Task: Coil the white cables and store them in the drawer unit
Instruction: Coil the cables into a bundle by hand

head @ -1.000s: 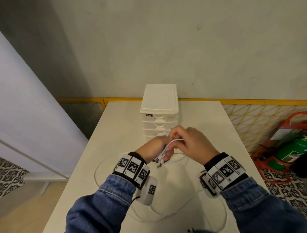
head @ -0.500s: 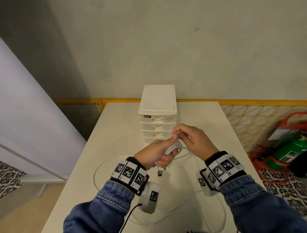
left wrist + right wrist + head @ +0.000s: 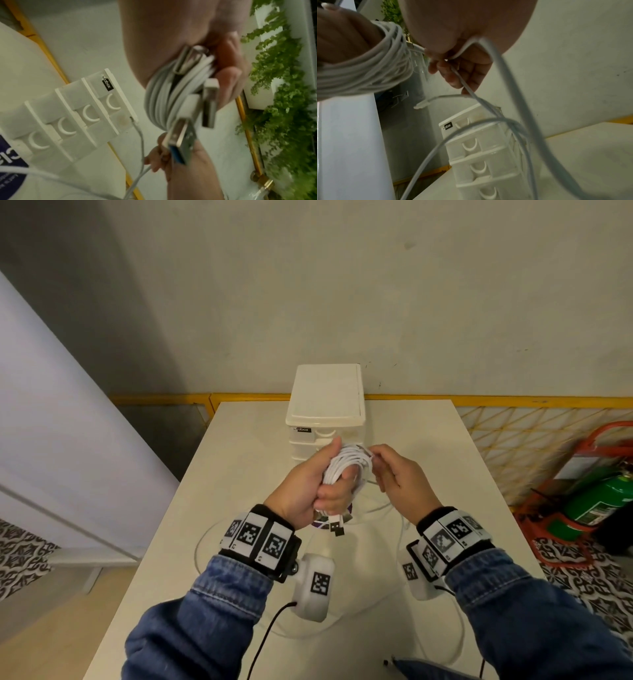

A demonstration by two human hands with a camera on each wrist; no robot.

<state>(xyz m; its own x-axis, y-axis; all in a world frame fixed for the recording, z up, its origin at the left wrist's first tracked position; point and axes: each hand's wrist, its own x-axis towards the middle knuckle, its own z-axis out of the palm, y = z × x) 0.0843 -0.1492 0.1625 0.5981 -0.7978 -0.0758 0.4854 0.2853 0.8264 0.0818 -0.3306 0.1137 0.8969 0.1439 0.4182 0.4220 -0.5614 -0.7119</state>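
Plain grey wall behind a white rectangular table (image 3: 428, 440). A white plastic four-drawer unit (image 3: 325, 402) stands at the table's far edge, all drawers closed. In front of the unit, raised off the table, the left hand (image 3: 308, 491) grips a bundle of coiled white cables (image 3: 346, 470), silver USB plugs (image 3: 337, 527) hanging below the fist. Just beside the bundle, the right hand (image 3: 400, 481) pinches a loose cable strand (image 3: 498, 63) trailing down to the table.
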